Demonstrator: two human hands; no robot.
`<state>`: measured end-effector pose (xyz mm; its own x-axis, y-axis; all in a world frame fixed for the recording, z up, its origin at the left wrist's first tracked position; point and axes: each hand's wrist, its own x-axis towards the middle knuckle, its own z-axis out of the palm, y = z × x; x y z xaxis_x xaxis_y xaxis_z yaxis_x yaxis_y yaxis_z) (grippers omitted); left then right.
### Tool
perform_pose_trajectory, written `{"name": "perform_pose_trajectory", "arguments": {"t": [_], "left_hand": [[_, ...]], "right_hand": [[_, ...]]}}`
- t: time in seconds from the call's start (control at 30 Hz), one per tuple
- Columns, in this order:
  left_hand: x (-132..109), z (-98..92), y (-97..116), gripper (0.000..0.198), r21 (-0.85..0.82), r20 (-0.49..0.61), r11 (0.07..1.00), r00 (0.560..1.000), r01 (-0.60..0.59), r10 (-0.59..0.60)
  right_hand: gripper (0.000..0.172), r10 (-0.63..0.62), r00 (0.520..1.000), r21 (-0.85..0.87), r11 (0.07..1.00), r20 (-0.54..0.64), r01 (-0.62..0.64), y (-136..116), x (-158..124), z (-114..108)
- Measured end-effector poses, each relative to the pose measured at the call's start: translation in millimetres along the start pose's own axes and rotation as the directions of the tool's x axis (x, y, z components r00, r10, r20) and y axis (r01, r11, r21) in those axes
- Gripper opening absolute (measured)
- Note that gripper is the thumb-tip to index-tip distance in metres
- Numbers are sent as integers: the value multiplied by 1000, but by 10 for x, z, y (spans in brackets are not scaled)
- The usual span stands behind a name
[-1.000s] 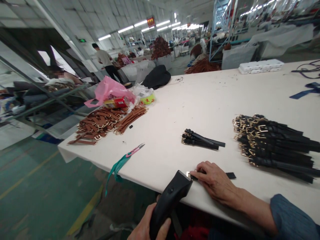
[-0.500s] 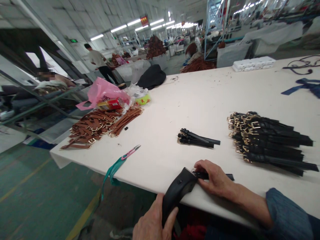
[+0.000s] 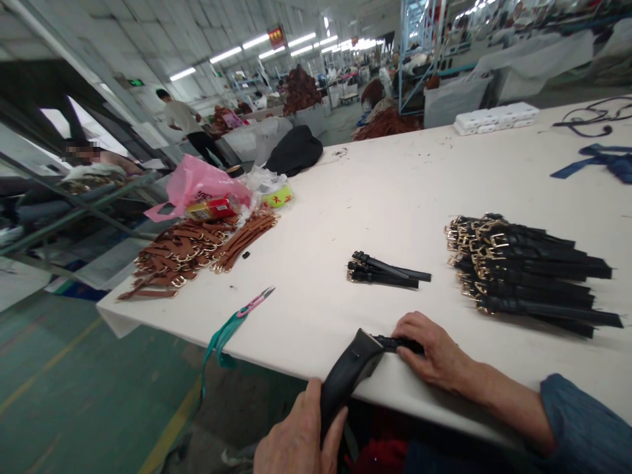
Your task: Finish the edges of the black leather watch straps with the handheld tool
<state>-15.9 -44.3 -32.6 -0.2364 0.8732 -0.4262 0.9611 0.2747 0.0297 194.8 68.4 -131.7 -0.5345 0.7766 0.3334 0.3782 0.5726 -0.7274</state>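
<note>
My left hand [image 3: 299, 428], at the bottom of the head view, is wrapped round the body of a black hair clipper [image 3: 348, 372]. The clipper slants up to the right over the table's front edge. At its head lies a short black buckle strap [image 3: 388, 342], and my right hand [image 3: 429, 349] has its fingers closed over the other part of it. Beyond my hands rests a small bunch of black straps [image 3: 388, 271]. To the right of that is a large pile of black straps [image 3: 528, 270] with gold buckles.
Pink-handled thread snips [image 3: 254, 303] with a green ribbon lie near the table's front edge. Brown straps [image 3: 182, 253], a pink bag [image 3: 205, 181] and a black cap [image 3: 296, 150] line the left side. A white power strip [image 3: 496, 120] sits at the back. Other people are farther off.
My right hand has slid slightly right along the strap, and its tail end no longer shows past the hand. The clipper stays at the strap, nearly in place. The view has shifted a little.
</note>
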Motion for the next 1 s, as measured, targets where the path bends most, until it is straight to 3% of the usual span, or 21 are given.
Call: {"name": "perform_pose_trajectory", "arguments": {"t": [0.17, 0.3, 0.53, 0.6, 0.7, 0.83, 1.0], "left_hand": [[53, -65, 207, 36, 82, -78, 996, 997, 18, -12], [99, -72, 238, 35, 75, -140, 997, 990, -17, 27], [5, 62, 27, 41, 26, 70, 1000, 998, -4, 2], [-10, 77, 43, 41, 47, 79, 999, 997, 15, -19], [5, 56, 165, 38, 70, 34, 997, 999, 31, -34], [69, 46, 290, 35, 62, -117, 998, 992, -33, 40], [121, 86, 151, 34, 54, -220, 997, 974, -47, 58]], "right_hand": [[26, -30, 999, 38, 999, 16, 30, 63, 3, -6], [26, -36, 999, 44, 998, 22, 35, 84, 1, -20], [23, 7, 998, 55, 998, 68, -11, 48, 13, -32], [23, 0, 997, 60, 998, 74, -5, 59, 19, -33], [25, -21, 996, 74, 997, 81, 15, 76, 24, -40], [24, -2, 997, 85, 996, 79, -5, 60, 24, -44], [20, 39, 999, 58, 998, 22, -40, 41, 12, -9]]}}
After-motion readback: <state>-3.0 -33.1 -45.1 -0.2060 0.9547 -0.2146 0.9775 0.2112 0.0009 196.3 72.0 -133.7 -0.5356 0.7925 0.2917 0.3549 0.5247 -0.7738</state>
